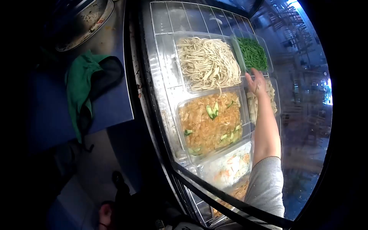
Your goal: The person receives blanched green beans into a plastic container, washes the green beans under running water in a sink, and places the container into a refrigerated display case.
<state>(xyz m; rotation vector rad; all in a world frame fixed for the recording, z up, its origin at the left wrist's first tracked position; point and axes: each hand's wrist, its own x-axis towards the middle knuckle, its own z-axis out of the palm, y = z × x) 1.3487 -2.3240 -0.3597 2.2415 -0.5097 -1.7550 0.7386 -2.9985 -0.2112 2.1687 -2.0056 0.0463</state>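
Observation:
My right hand reaches far into a glass case at the near rim of a clear tray of chopped green vegetable strips. Its thumb stands apart from the fingers, and some fingertips are hard to make out at the rim. Under the wrist is a clear tray of pale, chunky pieces, partly hidden by my forearm. To the left lies a tray heaped with pale shredded strips. My left hand hangs low at the bottom left, dim and cut up by shadow; its fingers do not show clearly.
Nearer stand trays of an orange mix with cucumber slices and a white salad. A black frame bar crosses in front of my arm. Curved glass bounds the right. A green cloth lies on the left counter.

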